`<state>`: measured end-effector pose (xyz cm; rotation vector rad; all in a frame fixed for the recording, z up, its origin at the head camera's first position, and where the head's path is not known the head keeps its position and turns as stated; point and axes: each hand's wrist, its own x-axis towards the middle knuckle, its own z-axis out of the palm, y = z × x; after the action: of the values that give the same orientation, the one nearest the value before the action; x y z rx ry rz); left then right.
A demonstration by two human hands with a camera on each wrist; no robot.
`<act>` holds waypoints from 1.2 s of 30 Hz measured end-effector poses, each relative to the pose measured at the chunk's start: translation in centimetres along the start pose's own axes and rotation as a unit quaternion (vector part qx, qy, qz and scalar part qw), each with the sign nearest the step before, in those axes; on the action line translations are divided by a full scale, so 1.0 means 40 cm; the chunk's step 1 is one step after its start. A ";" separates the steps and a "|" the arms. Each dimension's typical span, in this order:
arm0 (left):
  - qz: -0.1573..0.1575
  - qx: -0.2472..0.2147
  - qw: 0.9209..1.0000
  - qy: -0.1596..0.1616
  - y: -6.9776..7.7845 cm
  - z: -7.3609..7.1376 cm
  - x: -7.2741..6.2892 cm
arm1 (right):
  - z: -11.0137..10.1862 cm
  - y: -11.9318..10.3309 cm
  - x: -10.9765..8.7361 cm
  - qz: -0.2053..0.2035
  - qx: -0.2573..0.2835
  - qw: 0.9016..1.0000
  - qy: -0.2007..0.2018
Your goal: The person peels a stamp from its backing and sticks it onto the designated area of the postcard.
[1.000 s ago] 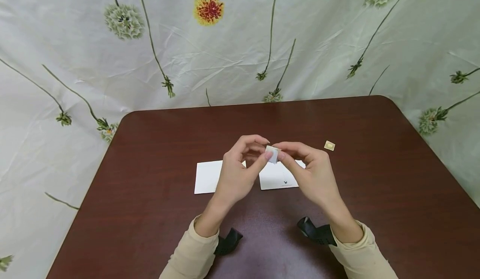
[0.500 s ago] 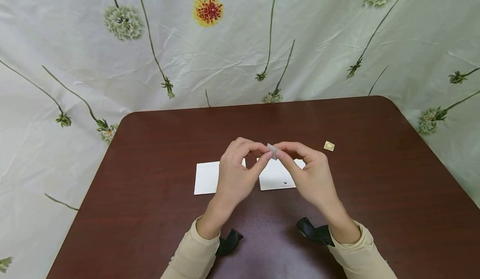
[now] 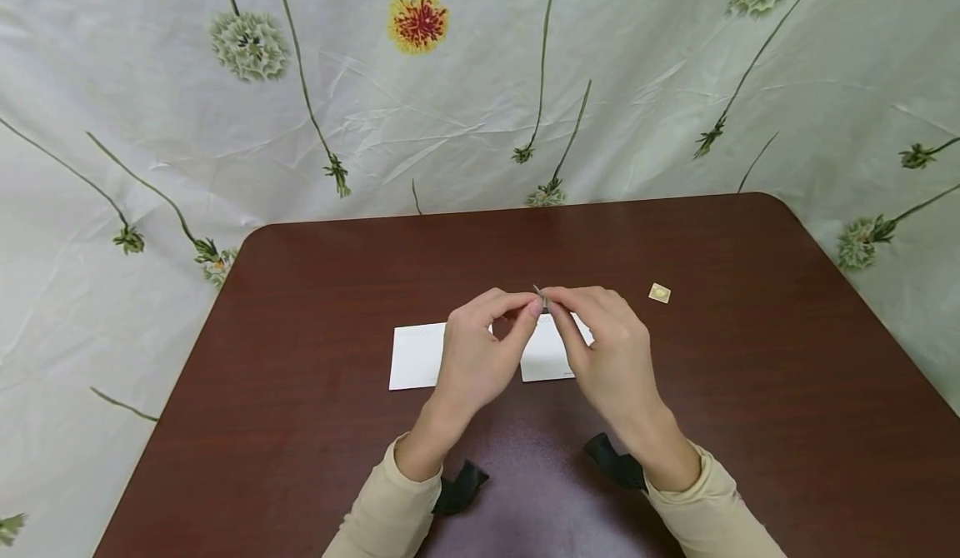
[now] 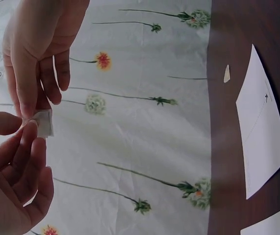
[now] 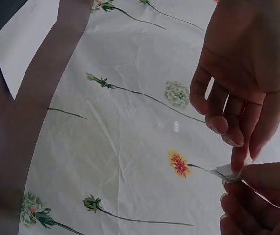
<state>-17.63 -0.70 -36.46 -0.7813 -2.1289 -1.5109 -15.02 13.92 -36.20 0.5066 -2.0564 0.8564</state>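
Observation:
A small whitish square of paper [image 3: 539, 293] is held up over the table, seen nearly edge-on in the head view. My left hand [image 3: 480, 350] pinches it between thumb and fingers from the left. From the right, my right hand [image 3: 611, 354] pinches it the same way, and the fingertips of both hands meet. In the left wrist view the piece [image 4: 44, 123] juts out past the fingertips. The right wrist view shows a folded-looking corner of the paper [image 5: 225, 171]; the fingers cover the rest.
Two white cards lie behind the hands, a left card [image 3: 417, 356] and a right card [image 3: 546, 354], both partly hidden. A small yellowish square [image 3: 659, 293] sits farther right on the dark brown table [image 3: 315, 291]. Flowered cloth [image 3: 480, 108] hangs behind the table.
The small paper has turned from showing its face to nearly edge-on. My right hand has shifted slightly left and turned, and the left index finger has come down onto the paper.

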 end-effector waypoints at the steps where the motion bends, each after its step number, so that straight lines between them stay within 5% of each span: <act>1: -0.004 -0.001 1.000 -0.001 0.000 0.000 -0.001 | 0.002 0.000 -0.001 -0.007 -0.008 1.000 0.002; 12: -0.013 0.022 1.000 -0.004 -0.005 0.000 -0.001 | 0.020 -0.003 -0.003 -0.025 -0.022 0.999 0.007; 25: -0.039 0.028 0.998 -0.029 -0.002 -0.003 0.000 | 0.022 -0.003 -0.012 0.006 -0.041 0.999 -0.021; 36: -0.055 0.001 0.997 -0.055 -0.003 -0.011 0.001 | 0.007 0.010 0.003 0.041 0.080 0.995 -0.042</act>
<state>-17.74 -1.16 -36.39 -0.7744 -2.2862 -1.5533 -15.48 13.97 -36.38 0.5570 -2.1070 1.0718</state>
